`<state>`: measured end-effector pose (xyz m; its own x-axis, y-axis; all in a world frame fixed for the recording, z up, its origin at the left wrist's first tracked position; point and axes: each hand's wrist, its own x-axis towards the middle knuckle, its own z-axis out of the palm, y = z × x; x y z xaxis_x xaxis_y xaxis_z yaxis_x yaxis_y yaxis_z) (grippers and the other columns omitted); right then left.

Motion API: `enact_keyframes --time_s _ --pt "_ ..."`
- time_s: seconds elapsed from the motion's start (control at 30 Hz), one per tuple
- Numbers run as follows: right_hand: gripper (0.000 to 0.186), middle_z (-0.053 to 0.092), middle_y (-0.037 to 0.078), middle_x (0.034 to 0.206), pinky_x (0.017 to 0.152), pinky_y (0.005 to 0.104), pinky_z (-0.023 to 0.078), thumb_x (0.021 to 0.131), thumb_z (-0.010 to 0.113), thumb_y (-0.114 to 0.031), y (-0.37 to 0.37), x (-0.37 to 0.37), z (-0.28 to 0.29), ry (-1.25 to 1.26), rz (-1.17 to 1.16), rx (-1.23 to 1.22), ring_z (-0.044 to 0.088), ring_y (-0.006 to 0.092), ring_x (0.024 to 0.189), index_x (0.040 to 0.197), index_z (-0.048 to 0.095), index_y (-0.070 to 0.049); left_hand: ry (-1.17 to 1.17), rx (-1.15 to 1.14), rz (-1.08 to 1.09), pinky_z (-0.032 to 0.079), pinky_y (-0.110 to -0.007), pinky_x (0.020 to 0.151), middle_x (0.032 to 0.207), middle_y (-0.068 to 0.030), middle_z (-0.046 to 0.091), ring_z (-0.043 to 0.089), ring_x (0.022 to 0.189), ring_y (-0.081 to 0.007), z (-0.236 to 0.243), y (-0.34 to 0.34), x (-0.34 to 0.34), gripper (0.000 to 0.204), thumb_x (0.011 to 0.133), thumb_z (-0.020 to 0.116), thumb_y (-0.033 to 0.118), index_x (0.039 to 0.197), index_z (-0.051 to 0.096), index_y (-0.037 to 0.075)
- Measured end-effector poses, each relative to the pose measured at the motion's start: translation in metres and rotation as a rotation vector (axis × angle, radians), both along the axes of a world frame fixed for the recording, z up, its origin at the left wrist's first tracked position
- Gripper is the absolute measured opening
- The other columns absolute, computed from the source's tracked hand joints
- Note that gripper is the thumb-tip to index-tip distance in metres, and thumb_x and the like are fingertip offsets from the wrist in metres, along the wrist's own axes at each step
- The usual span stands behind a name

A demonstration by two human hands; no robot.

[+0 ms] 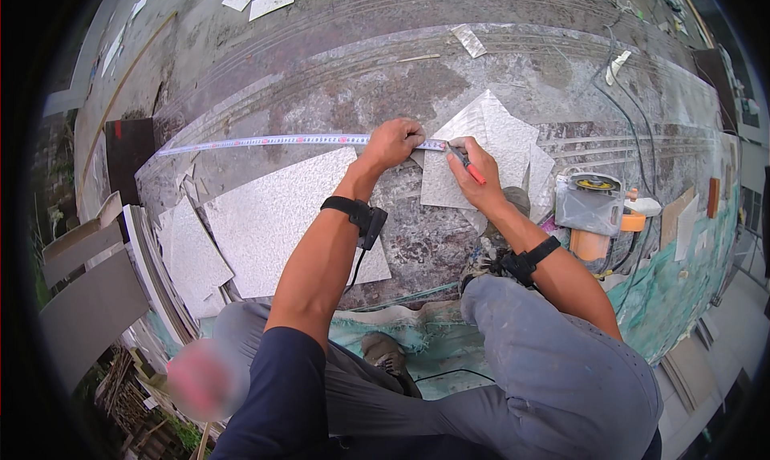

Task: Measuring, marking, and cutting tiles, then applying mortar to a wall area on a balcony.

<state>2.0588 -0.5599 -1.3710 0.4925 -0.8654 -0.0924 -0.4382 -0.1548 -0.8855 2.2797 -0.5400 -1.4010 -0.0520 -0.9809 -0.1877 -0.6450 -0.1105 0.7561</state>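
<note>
A white tape measure [297,140] lies stretched from the far left toward the middle, its blade running along the upper edge of a large pale textured tile [281,219]. My left hand [395,141] is closed on the blade near its right end. In my right hand [479,175] is a red marker pen [475,172], its tip beside the tape's end. Under that hand rest several overlapping smaller tile pieces [457,183]. The fingers of the left hand partly cover the blade, and the tape's case cannot be made out.
A power cutter with a round yellow-and-black disc [597,183] stands right of my knee, by an orange part [632,221]. Dark cables [630,111] trail behind it. Stacked tiles [164,275] lean at the left. Green sheeting [674,287] borders the slab.
</note>
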Motion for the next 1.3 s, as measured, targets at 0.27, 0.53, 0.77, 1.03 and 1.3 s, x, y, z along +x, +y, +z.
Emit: enact_keyframes --time_s 0.27,0.53,0.77,1.03,1.3 --pt "0.024 0.064 0.019 0.095 0.075 0.0432 0.049 0.089 0.06 -0.02 0.003 0.002 -0.007 0.04 0.034 -0.057 0.063 0.0385 0.086 0.106 0.056 -0.002 -0.009 -0.004 0.01 0.048 -0.041 0.072 0.087 -0.0156 0.065 0.063 0.083 -0.0347 0.0 0.004 0.0 0.015 0.083 0.064 0.016 0.089 0.069 0.002" --pt "0.019 0.062 0.02 0.09 0.072 0.0445 0.048 0.088 0.061 -0.012 0.007 0.008 -0.001 0.023 0.069 -0.163 0.062 0.0395 0.083 0.102 0.055 -0.001 0.003 0.001 0.003 0.048 -0.041 0.073 0.088 -0.0162 0.065 0.063 0.084 -0.0345 0.001 0.005 0.003 0.016 0.083 0.065 0.015 0.091 0.069 0.002" --pt "0.019 0.06 0.021 0.086 0.07 0.0463 0.047 0.087 0.061 -0.011 0.017 0.004 0.002 0.065 0.104 -0.149 0.061 0.0412 0.08 0.1 0.054 -0.001 -0.022 0.09 -0.035 0.047 -0.041 0.072 0.086 -0.0167 0.065 0.062 0.083 -0.0358 0.003 0.016 0.001 0.013 0.082 0.064 0.014 0.088 0.067 0.002" --pt "0.017 0.059 0.021 0.085 0.07 0.0466 0.047 0.087 0.061 -0.011 0.034 -0.003 0.011 0.046 0.156 -0.099 0.06 0.0419 0.08 0.099 0.053 0.0 -0.006 0.075 -0.038 0.046 -0.043 0.072 0.088 -0.0175 0.064 0.061 0.085 -0.0375 0.004 0.042 -0.004 0.014 0.082 0.063 0.016 0.086 0.065 0.003" --pt "0.018 0.06 0.021 0.087 0.072 0.0447 0.048 0.087 0.06 -0.012 0.049 -0.008 0.011 -0.001 0.192 -0.12 0.061 0.0408 0.082 0.1 0.054 -0.001 -0.017 0.064 -0.001 0.048 -0.043 0.075 0.091 -0.0159 0.065 0.062 0.089 -0.0367 -0.001 0.058 -0.012 0.016 0.083 0.062 0.017 0.09 0.068 0.005"
